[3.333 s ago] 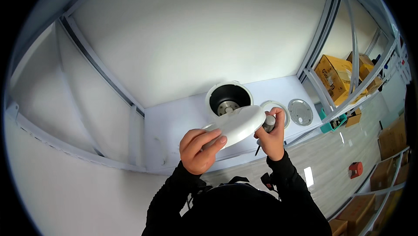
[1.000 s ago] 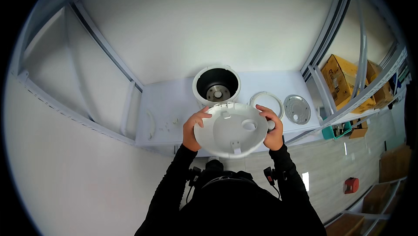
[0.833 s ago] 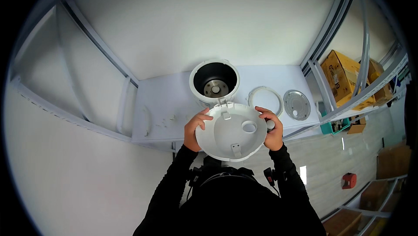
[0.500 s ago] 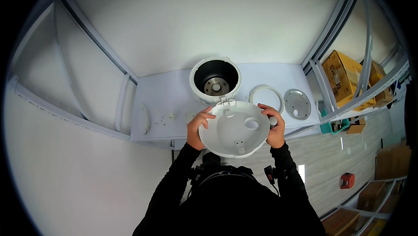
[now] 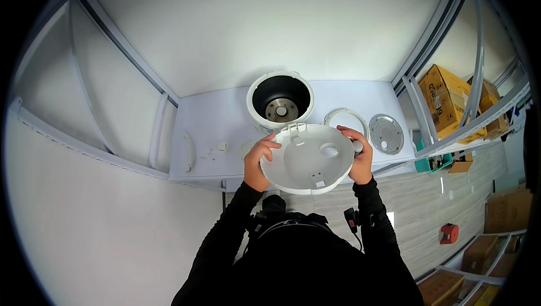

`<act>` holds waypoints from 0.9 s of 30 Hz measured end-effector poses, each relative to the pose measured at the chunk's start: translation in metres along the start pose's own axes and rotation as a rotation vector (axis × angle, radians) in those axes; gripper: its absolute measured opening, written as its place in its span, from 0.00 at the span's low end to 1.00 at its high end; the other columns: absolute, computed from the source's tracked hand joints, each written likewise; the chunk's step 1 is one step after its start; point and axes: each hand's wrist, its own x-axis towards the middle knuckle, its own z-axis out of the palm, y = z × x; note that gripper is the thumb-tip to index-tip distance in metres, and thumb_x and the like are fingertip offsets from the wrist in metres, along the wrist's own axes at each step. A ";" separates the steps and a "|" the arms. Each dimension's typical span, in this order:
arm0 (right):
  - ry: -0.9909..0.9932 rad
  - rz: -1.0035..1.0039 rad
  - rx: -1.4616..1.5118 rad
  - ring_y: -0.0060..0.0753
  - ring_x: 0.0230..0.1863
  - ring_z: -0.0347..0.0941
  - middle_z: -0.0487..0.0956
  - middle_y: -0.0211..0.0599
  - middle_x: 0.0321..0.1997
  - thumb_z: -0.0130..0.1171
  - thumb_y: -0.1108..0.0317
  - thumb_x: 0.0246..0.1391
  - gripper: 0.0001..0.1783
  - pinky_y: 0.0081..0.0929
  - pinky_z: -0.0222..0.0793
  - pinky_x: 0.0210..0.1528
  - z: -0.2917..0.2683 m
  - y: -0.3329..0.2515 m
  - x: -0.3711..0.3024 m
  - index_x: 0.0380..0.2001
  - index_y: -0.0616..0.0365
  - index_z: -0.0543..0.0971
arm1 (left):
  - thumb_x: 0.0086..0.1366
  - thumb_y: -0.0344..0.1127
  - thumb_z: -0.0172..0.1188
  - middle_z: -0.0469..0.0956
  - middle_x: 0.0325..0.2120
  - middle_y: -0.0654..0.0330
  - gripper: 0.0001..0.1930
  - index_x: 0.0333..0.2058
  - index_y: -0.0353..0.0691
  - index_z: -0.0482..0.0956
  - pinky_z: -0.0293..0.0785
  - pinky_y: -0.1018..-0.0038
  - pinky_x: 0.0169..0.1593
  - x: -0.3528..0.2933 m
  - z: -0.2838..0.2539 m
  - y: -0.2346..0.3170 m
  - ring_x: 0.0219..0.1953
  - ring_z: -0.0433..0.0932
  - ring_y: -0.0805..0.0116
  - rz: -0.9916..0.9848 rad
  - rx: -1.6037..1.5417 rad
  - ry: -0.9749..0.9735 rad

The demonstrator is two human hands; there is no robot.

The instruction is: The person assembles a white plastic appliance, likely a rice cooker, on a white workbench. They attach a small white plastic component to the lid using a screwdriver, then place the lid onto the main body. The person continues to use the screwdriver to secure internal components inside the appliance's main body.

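Note:
A white rice cooker lid shell (image 5: 307,162) is held over the front edge of the table, its hollow inside facing up. Its hinge edge points toward the cooker, and a round hole shows on its right half. My left hand (image 5: 259,162) is closed on its left rim, thumb inside. My right hand (image 5: 359,159) grips the right rim; a grey rounded end (image 5: 357,147) of something sticks out by its fingers, the rest hidden. Just beyond stands the rice cooker body (image 5: 255,117), uncovered, with a dark inside and a metal heating plate (image 5: 281,111) at the bottom.
On the white table (image 5: 217,120) lie a curved white handle (image 5: 188,152), a small white cap (image 5: 222,146), several tiny screws, a white ring (image 5: 346,111) and a perforated metal disc (image 5: 386,134). Shelf frames with cardboard boxes (image 5: 445,103) stand right. A red stool (image 5: 449,234) is on the floor.
Both hands have raised the lid shell's near edge and shifted it slightly right, tilting it. The cooker and the loose parts stay where they were.

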 end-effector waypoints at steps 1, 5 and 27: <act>-0.005 -0.002 0.002 0.37 0.58 0.79 0.78 0.50 0.64 0.73 0.78 0.51 0.25 0.33 0.75 0.60 0.000 -0.001 0.001 0.54 0.59 0.79 | 0.48 0.25 0.76 0.85 0.43 0.55 0.24 0.27 0.43 0.62 0.76 0.57 0.60 0.000 0.000 0.000 0.63 0.77 0.44 -0.003 0.000 0.002; -0.011 -0.008 0.000 0.37 0.59 0.79 0.78 0.48 0.64 0.73 0.79 0.51 0.26 0.34 0.75 0.61 -0.003 0.001 0.004 0.54 0.59 0.79 | 0.48 0.24 0.75 0.85 0.42 0.55 0.24 0.26 0.43 0.62 0.76 0.57 0.60 0.000 0.002 0.005 0.63 0.77 0.44 -0.013 0.008 0.010; 0.026 0.043 -0.075 0.37 0.58 0.80 0.81 0.48 0.60 0.71 0.80 0.52 0.24 0.34 0.75 0.61 0.008 -0.011 0.007 0.53 0.62 0.79 | 0.48 0.24 0.74 0.84 0.44 0.53 0.22 0.28 0.42 0.63 0.74 0.59 0.60 0.008 -0.004 -0.008 0.62 0.78 0.47 -0.035 -0.041 0.012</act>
